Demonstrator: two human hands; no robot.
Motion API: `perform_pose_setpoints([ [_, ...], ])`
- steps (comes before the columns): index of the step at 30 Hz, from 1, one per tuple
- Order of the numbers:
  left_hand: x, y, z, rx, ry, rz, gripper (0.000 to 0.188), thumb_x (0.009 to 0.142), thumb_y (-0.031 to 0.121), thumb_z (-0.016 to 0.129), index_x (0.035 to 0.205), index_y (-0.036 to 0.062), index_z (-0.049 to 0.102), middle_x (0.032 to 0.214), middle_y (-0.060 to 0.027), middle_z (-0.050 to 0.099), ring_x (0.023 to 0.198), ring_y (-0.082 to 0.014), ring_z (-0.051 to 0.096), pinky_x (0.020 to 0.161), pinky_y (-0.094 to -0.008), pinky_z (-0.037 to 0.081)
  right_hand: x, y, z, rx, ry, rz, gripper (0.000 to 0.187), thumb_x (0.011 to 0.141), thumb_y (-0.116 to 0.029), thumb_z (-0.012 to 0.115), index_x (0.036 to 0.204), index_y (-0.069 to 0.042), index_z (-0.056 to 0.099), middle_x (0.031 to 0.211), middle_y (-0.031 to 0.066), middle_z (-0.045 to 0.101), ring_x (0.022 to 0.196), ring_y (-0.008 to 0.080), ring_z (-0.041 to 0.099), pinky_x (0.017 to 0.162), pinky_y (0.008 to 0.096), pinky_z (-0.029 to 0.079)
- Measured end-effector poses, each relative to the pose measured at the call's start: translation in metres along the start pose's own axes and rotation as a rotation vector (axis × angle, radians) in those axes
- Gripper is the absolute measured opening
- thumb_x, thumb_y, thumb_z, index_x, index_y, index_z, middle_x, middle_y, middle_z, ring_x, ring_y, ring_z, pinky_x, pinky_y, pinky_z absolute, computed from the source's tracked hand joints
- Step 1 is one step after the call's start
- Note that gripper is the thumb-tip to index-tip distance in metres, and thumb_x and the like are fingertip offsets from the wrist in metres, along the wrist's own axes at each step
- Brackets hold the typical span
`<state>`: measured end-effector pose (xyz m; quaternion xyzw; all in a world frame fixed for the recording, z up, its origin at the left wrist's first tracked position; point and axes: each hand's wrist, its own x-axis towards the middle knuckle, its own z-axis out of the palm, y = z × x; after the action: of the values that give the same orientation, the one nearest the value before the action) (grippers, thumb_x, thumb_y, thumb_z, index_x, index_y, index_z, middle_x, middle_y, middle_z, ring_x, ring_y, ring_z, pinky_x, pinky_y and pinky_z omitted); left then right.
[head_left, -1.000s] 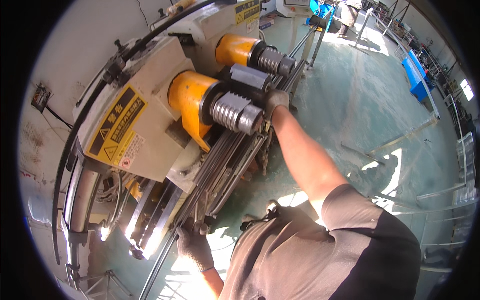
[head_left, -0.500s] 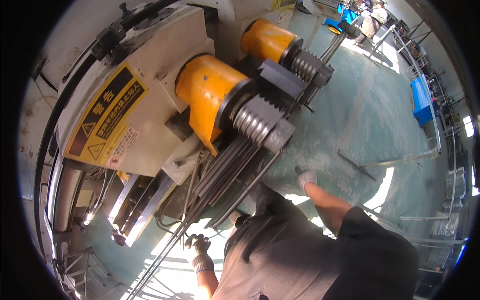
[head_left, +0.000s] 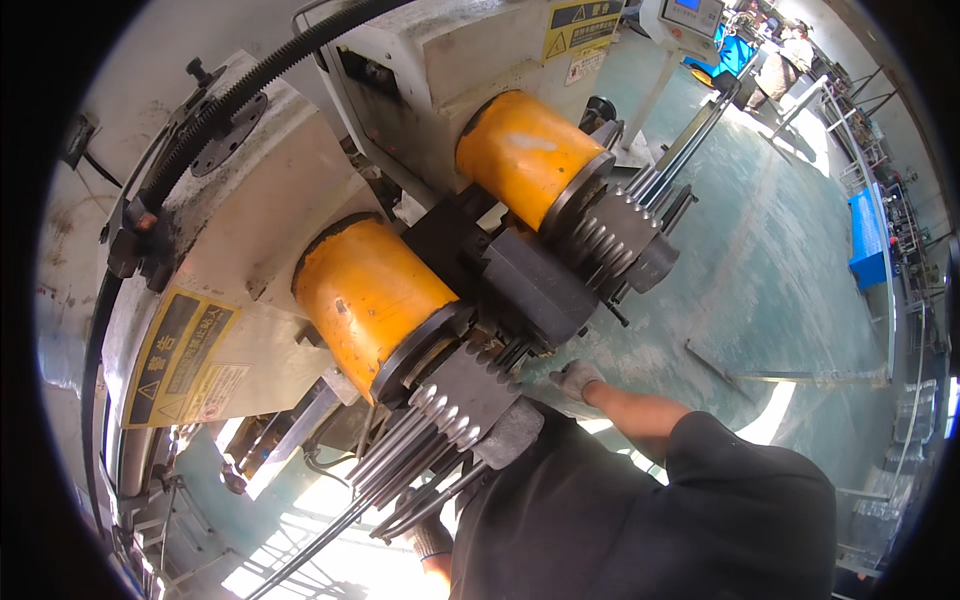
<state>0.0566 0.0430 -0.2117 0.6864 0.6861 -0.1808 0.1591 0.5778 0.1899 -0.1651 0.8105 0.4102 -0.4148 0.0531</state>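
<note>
My left hand (head_left: 418,514), in a knitted glove, is low and just left of my body. Several metal rods (head_left: 385,465) pass in front of it and hide its fingers, so I cannot tell whether it grips any. These rods slant down from a dark grooved block (head_left: 462,390) on the nearer orange cylinder (head_left: 372,295). My right hand (head_left: 577,380), in a light glove, is off to the right, below the dark rectangular block (head_left: 541,290) between the two heads. Its fingers look partly extended, and nothing shows in them.
A second orange cylinder (head_left: 530,158) with its own grooved block (head_left: 620,232) stands farther back. A black ribbed hose (head_left: 262,85) arches over the pale machine housing. A control panel (head_left: 683,25) stands behind. Metal railings and a blue bin (head_left: 868,240) line the right; a person (head_left: 783,70) is far off.
My view has shifted, and the machine heads appear lower and turned. The rods look more spread at the nearer block. My left hand is now mostly behind them; my right hand appears lower and farther left.
</note>
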Motion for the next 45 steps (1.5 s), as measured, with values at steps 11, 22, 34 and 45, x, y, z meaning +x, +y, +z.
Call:
perform_pose_setpoints([
  [11, -0.031, -0.018, 0.052, 0.818, -0.323, 0.418, 0.047, 0.110, 0.011, 0.058, 0.155, 0.0246, 0.061, 0.156, -0.0005, 0.057, 0.162, -0.0240, 0.045, 0.131, -0.0417, 0.048, -0.059, 0.142, 0.058, -0.199, 0.035, -0.158, 0.056, 0.111, -0.053, 0.061, 0.128, -0.006, 0.087, 0.129, 0.0280, 0.083, 0.124, 0.0516, 0.077, 0.107, 0.0574, 0.061],
  [22, -0.082, 0.044, 0.021, -1.931, 0.515, -0.506, 0.020, 0.103, -0.007, 0.065, 0.121, -0.0161, 0.066, 0.105, -0.0275, 0.079, 0.080, -0.0362, 0.082, 0.066, -0.0421, 0.074, 0.011, 0.283, 0.101, -0.034, 0.007, 0.130, 0.050, 0.105, -0.048, 0.082, 0.110, 0.001, 0.087, 0.099, 0.0192, 0.083, 0.088, 0.0321, 0.076, 0.079, 0.0541, 0.059],
  [34, -0.104, 0.062, -0.067, -2.460, 0.608, -0.750, 0.024, 0.112, -0.001, 0.064, 0.135, -0.0077, 0.063, 0.116, -0.0273, 0.078, 0.098, -0.0437, 0.081, 0.094, -0.0568, 0.071, 0.099, 0.157, 0.050, 0.032, -0.001, -0.417, 0.048, 0.102, -0.045, 0.065, 0.111, -0.004, 0.088, 0.120, 0.0298, 0.083, 0.119, 0.0494, 0.079, 0.104, 0.0582, 0.060],
  [45, -0.110, -0.015, -0.194, -4.368, 1.257, 0.065, 0.011, 0.113, 0.027, 0.062, 0.110, 0.0162, 0.063, 0.098, -0.0078, 0.064, 0.091, -0.0273, 0.063, 0.075, -0.0466, 0.051, 0.123, 0.235, 0.063, -1.030, -0.054, -0.647, 0.053, 0.115, -0.051, 0.064, 0.148, -0.012, 0.079, 0.137, 0.0159, 0.085, 0.133, 0.0348, 0.078, 0.107, 0.0460, 0.062],
])
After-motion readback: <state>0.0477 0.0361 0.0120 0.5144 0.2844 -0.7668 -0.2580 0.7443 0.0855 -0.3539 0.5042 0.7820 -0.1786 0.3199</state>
